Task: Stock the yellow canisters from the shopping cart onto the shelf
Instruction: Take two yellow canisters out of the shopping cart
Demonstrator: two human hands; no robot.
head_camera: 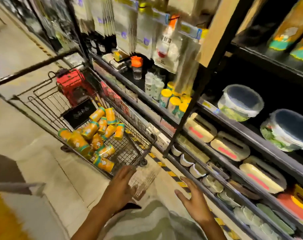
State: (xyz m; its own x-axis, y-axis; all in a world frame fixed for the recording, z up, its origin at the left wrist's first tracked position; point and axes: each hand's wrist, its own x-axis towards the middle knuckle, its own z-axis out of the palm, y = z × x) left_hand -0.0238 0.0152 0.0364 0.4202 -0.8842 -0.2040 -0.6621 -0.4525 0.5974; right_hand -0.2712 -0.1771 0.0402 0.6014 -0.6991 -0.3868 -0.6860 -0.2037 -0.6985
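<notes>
Several yellow canisters [95,135] with teal bands lie heaped in the wire shopping cart [138,148] to my left. More yellow canisters [289,28] stand on the upper right shelf [268,58]. My left hand [121,186] is near the cart's front corner, fingers straight, holding nothing. My right hand [194,200] hovers with spread fingers close to the lower shelf edge, holding nothing. The whole view is blurred by motion.
A red stool [72,84] sits at the cart's far end. Yellow-lidded jars [175,103], round lidded bowls [240,103] and cream boxes [230,146] fill the dark shelving on the right. Packets hang above. Yellow-black floor tape [166,167] runs along the shelf base.
</notes>
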